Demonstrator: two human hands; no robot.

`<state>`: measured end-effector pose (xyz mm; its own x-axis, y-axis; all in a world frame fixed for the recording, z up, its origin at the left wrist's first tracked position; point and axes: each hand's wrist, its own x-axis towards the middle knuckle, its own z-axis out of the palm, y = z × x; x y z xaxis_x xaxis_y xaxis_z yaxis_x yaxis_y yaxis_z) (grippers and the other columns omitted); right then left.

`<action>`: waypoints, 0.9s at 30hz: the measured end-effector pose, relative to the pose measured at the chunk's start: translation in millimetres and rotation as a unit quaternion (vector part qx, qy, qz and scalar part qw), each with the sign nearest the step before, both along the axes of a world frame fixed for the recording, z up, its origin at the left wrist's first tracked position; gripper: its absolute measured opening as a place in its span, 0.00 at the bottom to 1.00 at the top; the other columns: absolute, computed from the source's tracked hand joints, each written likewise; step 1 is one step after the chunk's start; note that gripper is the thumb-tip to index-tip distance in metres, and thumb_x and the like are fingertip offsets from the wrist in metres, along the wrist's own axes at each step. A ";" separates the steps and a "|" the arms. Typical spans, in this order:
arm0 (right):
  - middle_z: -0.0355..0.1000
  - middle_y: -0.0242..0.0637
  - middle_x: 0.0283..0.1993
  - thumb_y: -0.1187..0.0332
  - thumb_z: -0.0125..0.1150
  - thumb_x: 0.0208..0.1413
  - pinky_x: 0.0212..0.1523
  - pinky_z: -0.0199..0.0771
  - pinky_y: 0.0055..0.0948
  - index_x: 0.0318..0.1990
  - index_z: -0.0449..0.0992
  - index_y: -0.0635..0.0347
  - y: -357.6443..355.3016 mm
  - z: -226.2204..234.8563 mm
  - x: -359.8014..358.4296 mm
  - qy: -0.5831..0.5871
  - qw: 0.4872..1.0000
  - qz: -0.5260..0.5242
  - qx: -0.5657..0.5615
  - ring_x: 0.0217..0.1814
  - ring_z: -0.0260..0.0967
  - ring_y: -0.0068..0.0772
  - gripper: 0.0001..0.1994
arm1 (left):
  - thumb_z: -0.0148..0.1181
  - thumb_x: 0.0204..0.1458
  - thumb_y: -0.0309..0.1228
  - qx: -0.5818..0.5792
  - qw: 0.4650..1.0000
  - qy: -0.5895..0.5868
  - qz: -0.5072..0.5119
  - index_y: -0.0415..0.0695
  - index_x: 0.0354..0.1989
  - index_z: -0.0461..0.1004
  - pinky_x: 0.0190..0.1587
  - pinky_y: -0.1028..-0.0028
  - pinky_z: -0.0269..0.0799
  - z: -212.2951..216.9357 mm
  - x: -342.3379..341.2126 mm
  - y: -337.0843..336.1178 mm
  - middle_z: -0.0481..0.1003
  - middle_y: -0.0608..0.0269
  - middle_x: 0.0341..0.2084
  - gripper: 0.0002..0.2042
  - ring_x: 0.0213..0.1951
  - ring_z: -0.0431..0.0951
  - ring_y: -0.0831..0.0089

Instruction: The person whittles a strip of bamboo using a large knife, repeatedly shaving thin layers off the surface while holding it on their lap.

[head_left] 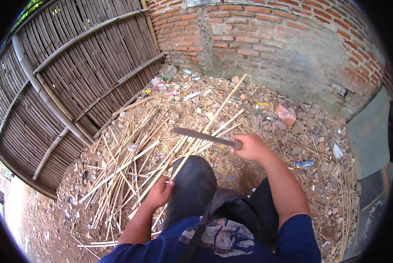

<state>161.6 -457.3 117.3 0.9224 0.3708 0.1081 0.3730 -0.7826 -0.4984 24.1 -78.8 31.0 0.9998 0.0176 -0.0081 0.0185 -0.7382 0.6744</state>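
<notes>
My right hand (251, 147) is closed round the handle of a machete (205, 137), its dark blade pointing left. The blade crosses over a long, pale bamboo strip (223, 106); I cannot tell if they touch. Beside my bent knee, my left hand (160, 193) pinches the near end of that strip. The strip slants away toward the brick wall. Below and left of the blade lies a loose heap of split bamboo strips (130, 160), crossing one another on the ground.
A bamboo fence (87, 57) stands at the left and a brick wall (266, 44) at the back. Grey panels (368, 131) lean at the right. Rubble and litter cover the ground, with a blue wrapper (304, 164) and an orange-brown scrap (285, 115) to the right.
</notes>
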 end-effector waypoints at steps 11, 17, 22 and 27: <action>0.77 0.43 0.31 0.60 0.70 0.48 0.39 0.76 0.43 0.43 0.80 0.55 -19.5 -38.8 31.5 0.062 0.995 -0.001 0.083 0.35 0.77 0.45 0.16 | 0.50 0.66 0.36 0.030 0.993 -0.090 -0.076 0.39 0.34 0.72 0.30 0.57 0.68 23.5 19.8 -33.1 0.73 0.46 0.21 0.13 0.26 0.75 0.46; 0.77 0.44 0.30 0.60 0.69 0.49 0.38 0.76 0.42 0.41 0.81 0.56 -14.0 -21.6 14.1 0.089 0.993 -0.020 0.075 0.34 0.77 0.42 0.14 | 0.50 0.67 0.38 0.026 0.991 -0.095 -0.095 0.40 0.38 0.72 0.29 0.54 0.69 20.2 16.6 -42.5 0.74 0.42 0.22 0.13 0.27 0.76 0.41; 0.78 0.41 0.31 0.61 0.67 0.49 0.38 0.76 0.43 0.40 0.81 0.56 4.1 -31.4 10.8 0.040 0.996 0.079 -0.030 0.33 0.77 0.40 0.13 | 0.49 0.67 0.38 0.012 0.987 -0.083 -0.135 0.40 0.36 0.71 0.27 0.53 0.67 22.1 13.7 -41.1 0.72 0.44 0.18 0.14 0.24 0.74 0.41; 0.78 0.43 0.36 0.60 0.68 0.48 0.41 0.76 0.42 0.44 0.81 0.59 -50.6 -62.4 47.1 0.064 0.981 -0.126 0.132 0.38 0.77 0.41 0.17 | 0.49 0.68 0.39 -0.019 0.991 -0.025 -0.127 0.39 0.35 0.70 0.28 0.59 0.67 24.6 -1.6 -31.6 0.71 0.47 0.19 0.15 0.22 0.73 0.51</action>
